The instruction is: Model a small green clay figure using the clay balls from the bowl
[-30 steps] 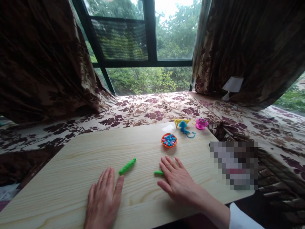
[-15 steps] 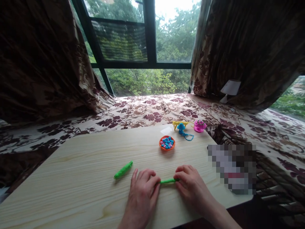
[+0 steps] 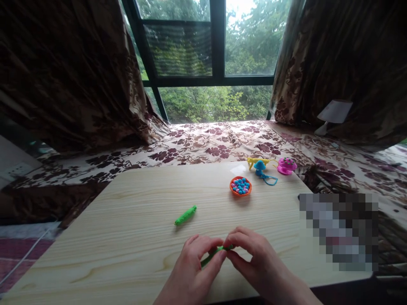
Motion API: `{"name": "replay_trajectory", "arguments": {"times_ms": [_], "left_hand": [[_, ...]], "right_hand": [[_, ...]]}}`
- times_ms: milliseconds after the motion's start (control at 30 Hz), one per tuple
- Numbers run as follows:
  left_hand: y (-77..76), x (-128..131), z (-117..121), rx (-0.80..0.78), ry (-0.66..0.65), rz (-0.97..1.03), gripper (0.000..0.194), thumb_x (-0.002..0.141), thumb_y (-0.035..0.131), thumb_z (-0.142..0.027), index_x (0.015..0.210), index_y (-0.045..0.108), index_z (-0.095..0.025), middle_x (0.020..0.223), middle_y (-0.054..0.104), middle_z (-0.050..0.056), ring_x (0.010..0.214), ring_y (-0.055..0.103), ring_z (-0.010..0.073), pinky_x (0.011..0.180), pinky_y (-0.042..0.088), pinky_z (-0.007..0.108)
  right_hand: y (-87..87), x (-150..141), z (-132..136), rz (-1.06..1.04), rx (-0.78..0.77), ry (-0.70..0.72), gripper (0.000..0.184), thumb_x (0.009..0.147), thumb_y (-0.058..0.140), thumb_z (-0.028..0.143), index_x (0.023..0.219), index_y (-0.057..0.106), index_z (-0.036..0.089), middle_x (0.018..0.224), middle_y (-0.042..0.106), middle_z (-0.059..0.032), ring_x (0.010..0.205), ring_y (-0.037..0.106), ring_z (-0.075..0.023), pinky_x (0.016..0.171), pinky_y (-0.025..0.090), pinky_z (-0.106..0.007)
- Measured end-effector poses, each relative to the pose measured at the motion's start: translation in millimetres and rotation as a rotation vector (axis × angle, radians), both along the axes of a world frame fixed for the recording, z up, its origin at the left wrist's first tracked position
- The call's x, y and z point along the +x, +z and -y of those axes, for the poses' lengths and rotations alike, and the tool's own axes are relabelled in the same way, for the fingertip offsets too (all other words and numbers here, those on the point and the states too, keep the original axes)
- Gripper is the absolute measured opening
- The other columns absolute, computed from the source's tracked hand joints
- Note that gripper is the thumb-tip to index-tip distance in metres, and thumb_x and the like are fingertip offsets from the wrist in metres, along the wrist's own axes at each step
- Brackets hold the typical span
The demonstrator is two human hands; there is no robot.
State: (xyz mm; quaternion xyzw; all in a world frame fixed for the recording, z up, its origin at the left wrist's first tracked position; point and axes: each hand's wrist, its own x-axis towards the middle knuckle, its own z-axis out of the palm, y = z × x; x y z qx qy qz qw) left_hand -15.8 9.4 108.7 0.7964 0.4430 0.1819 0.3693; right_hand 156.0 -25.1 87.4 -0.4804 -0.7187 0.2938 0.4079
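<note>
No legible lettering, no brands, no numbers — no signs (either)

Tabletop [image 3: 127, 220] left of the green roll [image 3: 185, 215] is passable; orange bowl [image 3: 241, 195] obstructs beyond the right hand [image 3: 260, 253]

A second ago the person's left hand [image 3: 192, 267] lay flat near the fat green roll [image 3: 185, 215], and the right hand [image 3: 259, 258] lay flat over the thin green strip [image 3: 209, 257]. Now the hands have come together, fingertips meeting, both pinching the strip. The view has turned a bit left.
</note>
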Motion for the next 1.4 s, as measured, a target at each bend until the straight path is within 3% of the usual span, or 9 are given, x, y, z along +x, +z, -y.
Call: {"name": "replay_trajectory", "arguments": {"times_ms": [100,333,467,567,700,900,1067,1300,1400], "left_hand": [[1.7,-3,-2,-0.093,0.011,0.115,0.027,0.082,0.044,-0.038,0.098,0.063,-0.026,0.09,0.066,0.0,0.088,0.057,0.0149,0.083,0.041,0.026],[-5.0,1,-4,-0.322,0.095,0.283,0.03,0.081,0.046,-0.04,0.076,0.065,-0.017,0.07,0.062,-0.001,0.072,0.054,0.0135,0.067,0.04,0.022],[-12.0,-2,-2,-0.332,0.203,0.262,0.029,0.078,0.05,-0.04,0.066,0.061,-0.016,0.06,0.053,-0.003,0.062,0.046,0.0107,0.058,0.036,0.021],[-11.3,-6,0,-0.343,0.215,0.256,0.031,0.079,0.047,-0.043,0.079,0.065,-0.018,0.057,0.048,-0.004,0.056,0.042,0.0095,0.054,0.033,0.02],[-11.7,-8,-1,-0.274,0.214,0.24,0.035,0.081,0.045,-0.041,0.104,0.062,-0.022,0.058,0.05,-0.003,0.059,0.045,0.0117,0.058,0.036,0.022],[-24.9,-8,-7,-0.327,0.225,0.321,0.035,0.077,0.053,-0.035,0.108,0.06,-0.021,0.083,0.063,0.002,0.069,0.051,0.0126,0.066,0.04,0.023],[-18.5,-1,-9,-0.466,0.184,0.428,0.031,0.075,0.055,-0.035,0.097,0.064,-0.015,0.072,0.061,0.002,0.062,0.049,0.0118,0.059,0.04,0.023],[-13.2,2,-11,-0.469,0.152,0.417,0.033,0.074,0.052,-0.044,0.071,0.062,-0.013,0.058,0.048,-0.002,0.054,0.042,0.0095,0.052,0.034,0.022],[-17.5,0,-11,-0.451,0.15,0.457,0.033,0.074,0.052,-0.045,0.065,0.06,-0.015,0.053,0.045,-0.003,0.053,0.04,0.0095,0.053,0.033,0.022]], "right_hand": [[3.3,-4,0,0.042,0.009,0.011,0.015,0.082,0.048,0.014,0.091,0.056,0.023,0.085,0.056,0.0008,0.079,0.053,-0.0108,0.07,0.04,-0.022],[-3.4,-17,-3,-0.069,-0.128,-0.097,0.01,0.079,0.049,0.015,0.077,0.057,0.02,0.069,0.057,0.0022,0.063,0.055,-0.01,0.059,0.042,-0.019],[-20.5,4,-22,0.063,-0.064,-0.348,0.008,0.079,0.048,0.015,0.081,0.055,0.019,0.068,0.057,0.0023,0.06,0.054,-0.0105,0.058,0.043,-0.02],[-30.3,26,-37,0.238,0.036,-0.448,0.017,0.078,0.049,0.013,0.093,0.054,0.018,0.078,0.058,-0.0009,0.069,0.055,-0.0138,0.067,0.044,-0.026],[-34.0,40,-46,0.311,0.067,-0.395,0.014,0.078,0.05,0.013,0.087,0.058,0.019,0.09,0.058,-0.004,0.086,0.053,-0.0182,0.078,0.041,-0.031],[-12.2,26,-27,0.371,0.133,-0.335,0.029,0.079,0.05,0.015,0.107,0.054,0.019,0.106,0.053,-0.0076,0.1,0.047,-0.0208,0.087,0.038,-0.035],[6.7,-4,-7,0.253,0.142,-0.024,0.037,0.076,0.051,0.01,0.109,0.052,0.025,0.101,0.055,-0.0031,0.091,0.051,-0.0148,0.078,0.042,-0.025],[-1.3,-12,-14,0.222,0.199,-0.038,0.019,0.076,0.05,0.012,0.09,0.061,0.02,0.08,0.056,-0.0044,0.073,0.054,-0.0137,0.063,0.042,-0.023],[2.5,-14,-15,0.102,0.1,-0.005,0.014,0.076,0.051,0.013,0.082,0.063,0.018,0.073,0.057,-0.003,0.066,0.054,-0.0126,0.059,0.042,-0.022]]}}
